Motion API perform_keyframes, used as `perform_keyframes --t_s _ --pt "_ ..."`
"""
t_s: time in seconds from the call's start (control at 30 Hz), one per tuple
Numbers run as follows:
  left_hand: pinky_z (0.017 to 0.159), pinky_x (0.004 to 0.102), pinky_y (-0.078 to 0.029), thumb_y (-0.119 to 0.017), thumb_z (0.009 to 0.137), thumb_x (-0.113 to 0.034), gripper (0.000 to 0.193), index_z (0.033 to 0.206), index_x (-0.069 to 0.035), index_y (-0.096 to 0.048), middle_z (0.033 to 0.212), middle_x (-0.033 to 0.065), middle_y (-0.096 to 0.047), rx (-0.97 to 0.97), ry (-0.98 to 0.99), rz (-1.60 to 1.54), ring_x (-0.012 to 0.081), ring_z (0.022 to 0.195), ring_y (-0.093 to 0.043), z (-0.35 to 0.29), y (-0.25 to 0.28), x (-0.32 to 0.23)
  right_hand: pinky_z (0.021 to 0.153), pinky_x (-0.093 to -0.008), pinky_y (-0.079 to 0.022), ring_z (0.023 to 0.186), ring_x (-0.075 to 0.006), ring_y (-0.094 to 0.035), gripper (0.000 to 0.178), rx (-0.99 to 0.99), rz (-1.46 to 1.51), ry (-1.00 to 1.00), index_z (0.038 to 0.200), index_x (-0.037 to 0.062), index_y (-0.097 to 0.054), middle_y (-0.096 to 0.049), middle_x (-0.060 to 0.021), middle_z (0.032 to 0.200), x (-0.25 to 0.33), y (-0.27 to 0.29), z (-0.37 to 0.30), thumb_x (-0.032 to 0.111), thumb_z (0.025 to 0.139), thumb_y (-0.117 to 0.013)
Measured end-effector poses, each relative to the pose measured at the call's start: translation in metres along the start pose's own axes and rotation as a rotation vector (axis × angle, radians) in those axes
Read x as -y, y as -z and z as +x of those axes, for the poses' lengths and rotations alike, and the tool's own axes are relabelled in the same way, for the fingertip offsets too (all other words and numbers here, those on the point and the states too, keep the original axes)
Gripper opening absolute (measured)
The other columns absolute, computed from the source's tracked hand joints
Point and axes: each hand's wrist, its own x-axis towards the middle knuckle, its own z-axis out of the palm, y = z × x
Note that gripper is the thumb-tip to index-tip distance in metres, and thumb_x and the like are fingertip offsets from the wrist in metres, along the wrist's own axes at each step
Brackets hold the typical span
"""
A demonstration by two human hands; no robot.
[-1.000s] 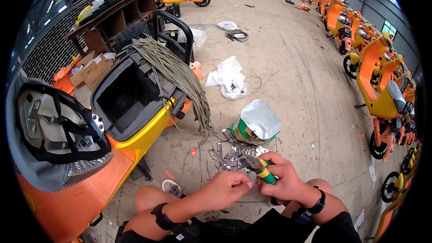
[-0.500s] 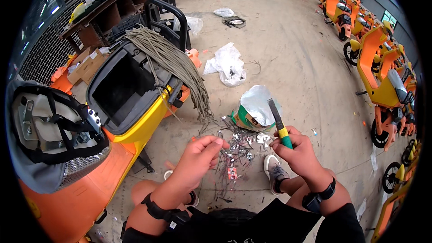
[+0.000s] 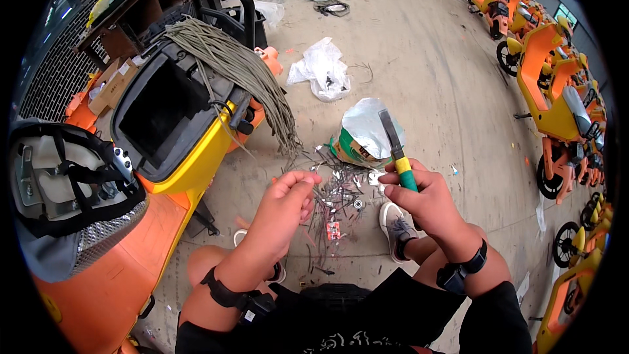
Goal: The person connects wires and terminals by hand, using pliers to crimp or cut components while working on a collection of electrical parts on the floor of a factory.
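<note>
In my right hand (image 3: 429, 200) is a knife (image 3: 405, 174) with a yellow and green handle, its dark blade pointing up and away from me. Thumb and fingertips of my left hand (image 3: 283, 203) are pinched together; whatever they hold, if anything, is too small to make out. A gap separates the two hands. Below and between them, cut strips and scraps (image 3: 327, 190) litter the concrete floor, along with a small ring-shaped part (image 3: 358, 204) and a small red-orange packet (image 3: 333, 230). An open green and white bag (image 3: 360, 121) stands just beyond the blade.
On my left is a yellow and orange scooter (image 3: 196, 174) with an open dark box and a bundle of grey-green cords (image 3: 239, 69) draped over it. A grey bag with black straps (image 3: 98, 223) rests on its orange part. Parked scooters (image 3: 557, 105) line the right. Clear plastic (image 3: 322, 69) lies ahead.
The whole view has tipped slightly downward, so floor and hands appear higher. My right hand keeps its grip on the knife, and my left hand stays pinched.
</note>
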Motion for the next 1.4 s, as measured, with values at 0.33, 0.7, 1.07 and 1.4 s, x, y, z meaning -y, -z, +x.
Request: perform_keyframes --t_s 0.33,0.7,1.07,1.4 --pt "0.057 0.0216 -0.032 -0.046 0.104 -0.021 0.021 0.114 -0.005 -0.053 0.072 -0.0020 -0.043 0.052 -0.008 0.100 0.0075 0.063 -0.040 -0.003 -0.008 -0.004 0.092 -0.0302 -0.045 0.107 -0.0150 -0.056 0.023 0.064 0.090 -0.088 0.108 -0.0017 -0.070 -0.060 -0.0062 0.120 0.003 0.001 -0.006 0.010 0.089 -0.065" --pt "0.062 0.0225 -0.038 -0.042 0.106 -0.025 0.020 0.105 -0.007 -0.048 0.076 0.0015 -0.051 0.049 0.045 -0.011 0.0102 0.067 -0.045 0.004 0.002 0.009 0.092 -0.0294 -0.046 0.101 -0.0135 -0.060 0.031 0.301 0.082 -0.324 0.119 -0.0029 -0.063 -0.064 -0.0078 0.116 -0.002 -0.005 -0.014 0.013 0.093 -0.061" --pt "0.052 0.0226 -0.032 -0.041 0.106 -0.028 0.023 0.092 -0.009 -0.042 0.067 0.0006 -0.045 -0.002 0.053 -0.093 0.0081 0.055 -0.036 0.004 -0.009 0.012 0.080 -0.0324 -0.049 0.095 -0.0242 -0.061 0.025 0.299 -0.203 -0.210 0.091 0.0006 -0.070 -0.061 -0.0140 0.107 -0.007 -0.017 -0.026 0.025 0.088 -0.070" --pt "0.056 0.0223 -0.035 -0.037 0.107 -0.027 0.024 0.096 -0.008 -0.044 0.068 -0.0005 -0.047 0.094 0.089 0.061 0.0066 0.060 -0.038 0.004 -0.021 0.025 0.091 -0.0352 -0.049 0.111 -0.0309 -0.059 0.027 0.273 -0.268 -0.094 0.089 0.0012 -0.071 -0.061 -0.0209 0.116 -0.025 -0.022 -0.028 0.028 0.087 -0.071"
